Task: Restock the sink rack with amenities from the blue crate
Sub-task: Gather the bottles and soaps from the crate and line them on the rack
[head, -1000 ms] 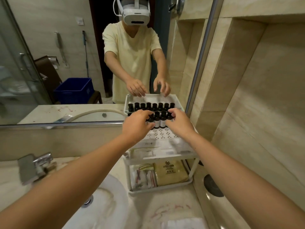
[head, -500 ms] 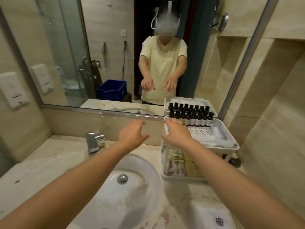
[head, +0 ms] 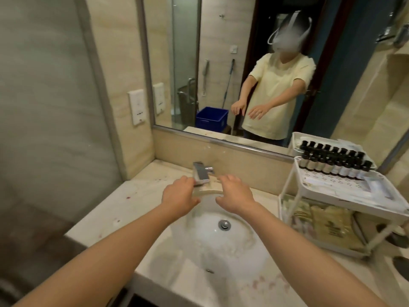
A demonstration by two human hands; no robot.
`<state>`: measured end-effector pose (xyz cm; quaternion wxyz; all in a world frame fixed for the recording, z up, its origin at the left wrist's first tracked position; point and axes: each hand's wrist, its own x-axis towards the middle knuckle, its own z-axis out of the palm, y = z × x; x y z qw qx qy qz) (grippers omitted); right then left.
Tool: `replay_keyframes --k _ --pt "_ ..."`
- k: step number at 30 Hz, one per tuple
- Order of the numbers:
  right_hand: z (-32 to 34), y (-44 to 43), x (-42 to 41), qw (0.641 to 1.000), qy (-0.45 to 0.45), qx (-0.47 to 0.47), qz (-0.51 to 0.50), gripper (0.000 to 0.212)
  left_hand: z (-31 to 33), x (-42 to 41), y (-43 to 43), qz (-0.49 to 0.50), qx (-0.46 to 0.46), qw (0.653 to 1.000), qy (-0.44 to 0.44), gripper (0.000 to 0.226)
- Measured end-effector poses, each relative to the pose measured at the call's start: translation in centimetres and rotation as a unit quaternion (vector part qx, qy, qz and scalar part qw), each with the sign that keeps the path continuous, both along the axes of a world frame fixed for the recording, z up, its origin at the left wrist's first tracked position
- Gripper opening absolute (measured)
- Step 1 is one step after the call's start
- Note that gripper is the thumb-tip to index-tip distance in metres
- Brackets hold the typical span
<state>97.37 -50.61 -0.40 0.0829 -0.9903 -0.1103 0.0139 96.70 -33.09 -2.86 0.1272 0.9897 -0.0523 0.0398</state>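
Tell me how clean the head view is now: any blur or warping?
Head view: motion blur smears the left wall; faucet and the bottles on the rack are readable; wide-angle lens skews the mirror frame; light dim, warm, no harsh glare.

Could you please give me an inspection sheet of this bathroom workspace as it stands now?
Surface: beige marble counter with reddish stains; round white basin set into it.
Job's things: white two-tier plastic rack on the counter's right; small dark-capped bottles in a row at the back of its top tier; yellowish sachets on the lower tier; blue plastic crate seen only in the mirror.
Clutter: dark round object by the rack, unclear.
Hands: left hand and right hand empty, fingers relaxed, over the basin near the chrome tap.
Cables: nothing seen.
Surroundings: wall mirror, white socket plate, frosted glass panel.
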Motion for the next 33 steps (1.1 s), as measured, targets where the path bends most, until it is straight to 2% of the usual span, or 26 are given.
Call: replay_keyframes --k 11,19,26,33 --pt "-3.2 14.6 -3.9 0.992 0.030 0.008 0.126 0.064 -2.9 -8.3 13.1 0.122 -0.008 0.992 0.024 0.054" --pt "-4.9 23.3 -6.9 0.972 0.053 0.003 0.230 0.063 -4.7 -14.8 20.5 0.231 -0.015 0.972 0.041 0.052" --pt "-5.9 28.6 -9.4 0.939 0.059 -0.018 0.339 0.061 -5.5 -19.6 23.8 0.341 -0.041 0.938 0.040 0.049" --pt "-6.5 32.5 -11.9 0.884 0.059 -0.040 0.462 0.063 -6.2 -24.9 24.9 0.451 -0.058 0.889 0.051 0.052"
